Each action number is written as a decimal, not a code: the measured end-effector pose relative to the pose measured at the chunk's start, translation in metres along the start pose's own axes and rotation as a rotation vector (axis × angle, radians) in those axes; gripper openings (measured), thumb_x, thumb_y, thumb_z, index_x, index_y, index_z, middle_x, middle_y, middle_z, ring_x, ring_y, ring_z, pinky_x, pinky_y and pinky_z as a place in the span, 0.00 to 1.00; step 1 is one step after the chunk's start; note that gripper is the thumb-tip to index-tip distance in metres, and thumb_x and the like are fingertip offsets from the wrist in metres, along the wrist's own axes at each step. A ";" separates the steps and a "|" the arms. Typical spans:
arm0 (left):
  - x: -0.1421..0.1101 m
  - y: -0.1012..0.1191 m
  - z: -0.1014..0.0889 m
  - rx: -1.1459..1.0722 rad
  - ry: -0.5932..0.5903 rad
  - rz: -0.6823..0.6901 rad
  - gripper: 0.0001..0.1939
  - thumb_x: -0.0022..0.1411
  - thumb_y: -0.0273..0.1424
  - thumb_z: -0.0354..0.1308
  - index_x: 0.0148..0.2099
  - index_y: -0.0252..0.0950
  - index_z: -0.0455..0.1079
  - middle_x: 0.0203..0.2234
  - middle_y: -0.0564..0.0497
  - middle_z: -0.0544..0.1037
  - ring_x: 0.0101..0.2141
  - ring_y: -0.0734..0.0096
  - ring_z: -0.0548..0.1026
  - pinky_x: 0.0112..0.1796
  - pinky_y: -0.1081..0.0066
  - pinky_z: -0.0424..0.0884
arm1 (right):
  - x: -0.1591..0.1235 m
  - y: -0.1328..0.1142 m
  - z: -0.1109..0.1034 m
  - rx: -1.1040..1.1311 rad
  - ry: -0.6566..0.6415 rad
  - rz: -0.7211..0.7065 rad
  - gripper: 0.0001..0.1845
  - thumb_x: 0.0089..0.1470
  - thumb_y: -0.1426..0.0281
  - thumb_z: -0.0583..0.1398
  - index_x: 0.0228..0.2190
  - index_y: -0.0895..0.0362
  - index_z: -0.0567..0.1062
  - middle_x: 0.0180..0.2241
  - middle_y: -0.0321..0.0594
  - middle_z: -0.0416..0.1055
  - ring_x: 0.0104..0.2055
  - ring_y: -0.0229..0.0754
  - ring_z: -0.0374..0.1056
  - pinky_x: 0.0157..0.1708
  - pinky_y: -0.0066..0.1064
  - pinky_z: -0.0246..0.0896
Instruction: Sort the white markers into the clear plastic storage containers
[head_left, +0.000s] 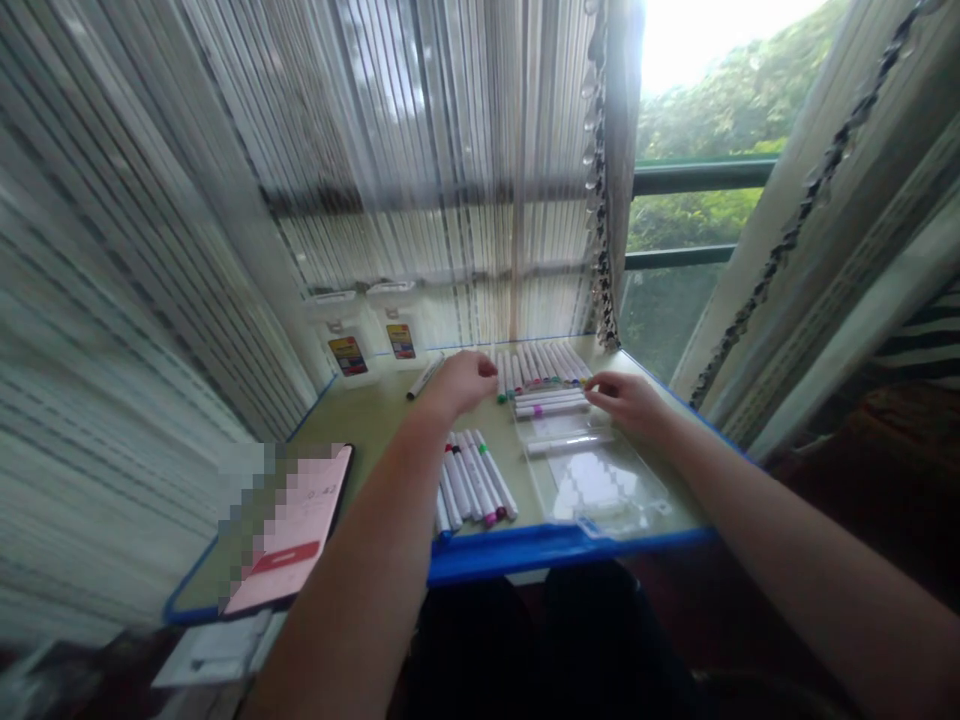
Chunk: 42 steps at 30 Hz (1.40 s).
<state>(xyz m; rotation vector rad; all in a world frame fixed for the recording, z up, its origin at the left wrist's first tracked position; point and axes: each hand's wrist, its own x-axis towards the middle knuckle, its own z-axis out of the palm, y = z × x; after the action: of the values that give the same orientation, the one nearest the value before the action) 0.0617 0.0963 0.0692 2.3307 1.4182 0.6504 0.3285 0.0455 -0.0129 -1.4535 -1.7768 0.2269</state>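
Beside the left end of a row of white markers (546, 362), my left hand (474, 376) has its fingers curled in. Whatever those fingers hold, if anything, is hidden. My right hand (621, 394) is closed with thumb and fingertips together at the right end of a marker lying crosswise (551, 398) in the upper part of a clear plastic case (600, 480). One crosswise marker there shows a purple band. Nearer me, beside my left forearm, lies a group of markers (474, 482) with coloured caps, including red, black, green and blue.
The small table has a blue rim (525, 550). A dark-tipped marker (424, 378) lies behind my left forearm. Two clear packages (402, 335) with labels stand at the back against the string curtain (450, 150). A tablet with a pink screen (300, 530) lies at left.
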 end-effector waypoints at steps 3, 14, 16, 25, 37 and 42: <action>-0.007 -0.004 -0.010 0.190 -0.201 -0.026 0.10 0.51 0.31 0.59 0.35 0.32 0.76 0.30 0.48 0.79 0.31 0.69 0.75 0.30 0.74 0.66 | 0.001 -0.015 -0.001 -0.051 -0.016 -0.014 0.14 0.47 0.63 0.56 0.27 0.59 0.75 0.16 0.31 0.60 0.19 0.32 0.53 0.22 0.26 0.48; -0.013 -0.008 -0.009 0.418 -0.587 -0.048 0.13 0.43 0.30 0.65 0.35 0.37 0.78 0.29 0.50 0.79 0.32 0.64 0.75 0.33 0.72 0.66 | -0.032 -0.161 0.019 -0.336 -0.584 -0.339 0.14 0.49 0.62 0.59 0.37 0.52 0.77 0.31 0.39 0.74 0.32 0.40 0.67 0.30 0.28 0.55; -0.010 -0.010 -0.008 0.417 -0.603 -0.026 0.14 0.45 0.31 0.64 0.38 0.38 0.77 0.31 0.51 0.80 0.33 0.67 0.75 0.32 0.74 0.66 | -0.035 -0.166 0.028 -0.413 -0.623 -0.320 0.14 0.49 0.61 0.58 0.37 0.50 0.77 0.32 0.39 0.74 0.32 0.41 0.67 0.29 0.28 0.55; -0.007 -0.017 -0.008 0.454 -0.547 -0.076 0.14 0.48 0.31 0.61 0.40 0.36 0.77 0.36 0.49 0.80 0.34 0.69 0.75 0.30 0.76 0.66 | -0.043 -0.176 0.049 -0.632 -0.523 -0.150 0.13 0.51 0.68 0.54 0.38 0.55 0.74 0.35 0.45 0.75 0.40 0.48 0.70 0.34 0.33 0.61; -0.007 -0.017 -0.017 0.246 -0.346 -0.084 0.15 0.46 0.25 0.61 0.40 0.35 0.75 0.34 0.50 0.80 0.34 0.71 0.75 0.31 0.77 0.66 | -0.021 -0.153 0.031 -0.377 -0.098 0.015 0.22 0.46 0.71 0.58 0.46 0.55 0.71 0.34 0.42 0.76 0.34 0.43 0.70 0.31 0.30 0.58; -0.007 -0.005 -0.003 0.214 -0.443 0.065 0.13 0.49 0.30 0.60 0.40 0.36 0.76 0.34 0.51 0.80 0.33 0.71 0.75 0.32 0.76 0.66 | -0.017 -0.093 0.001 0.042 0.026 0.048 0.19 0.48 0.66 0.59 0.44 0.57 0.71 0.29 0.39 0.76 0.24 0.36 0.67 0.26 0.28 0.61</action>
<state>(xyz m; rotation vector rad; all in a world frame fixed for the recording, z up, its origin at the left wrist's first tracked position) 0.0530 0.0924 0.0675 2.4846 1.2573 -0.0148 0.2594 0.0010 0.0340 -1.4644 -1.7079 0.2678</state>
